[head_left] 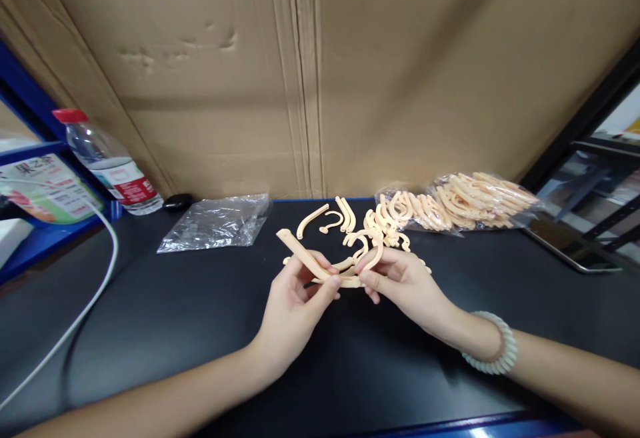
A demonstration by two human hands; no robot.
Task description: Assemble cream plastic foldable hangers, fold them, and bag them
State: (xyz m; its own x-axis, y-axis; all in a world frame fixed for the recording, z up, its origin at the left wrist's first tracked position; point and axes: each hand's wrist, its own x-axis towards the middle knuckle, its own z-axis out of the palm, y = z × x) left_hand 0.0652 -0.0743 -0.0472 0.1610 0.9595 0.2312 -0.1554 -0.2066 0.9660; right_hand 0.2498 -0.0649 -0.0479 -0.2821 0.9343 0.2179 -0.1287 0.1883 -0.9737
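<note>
Above the dark table, my left hand point(305, 298) pinches a long beige plastic arm point(301, 250) that slants up to the left and looks like part of a folding clothes hanger. Thumb and fingers of my right hand point(400, 275) close on a curved beige plastic piece point(376, 255). The two pieces meet at a low strip point(351, 283) between my hands; my fingers partly hide the joint. Just beyond lie loose curved beige pieces: a single arm point(313, 219), a small hook point(331, 222), a pair of arms point(345, 215) and a heap of short curved pieces point(383, 218).
A clear bag full of beige pieces point(480, 201) lies at the back right, beside a dark glossy device point(575, 251). A flat clear plastic bag point(215, 223), a red-capped bottle point(117, 168) and a white cable point(95, 298) are on the left. Cardboard point(225, 91) walls the back.
</note>
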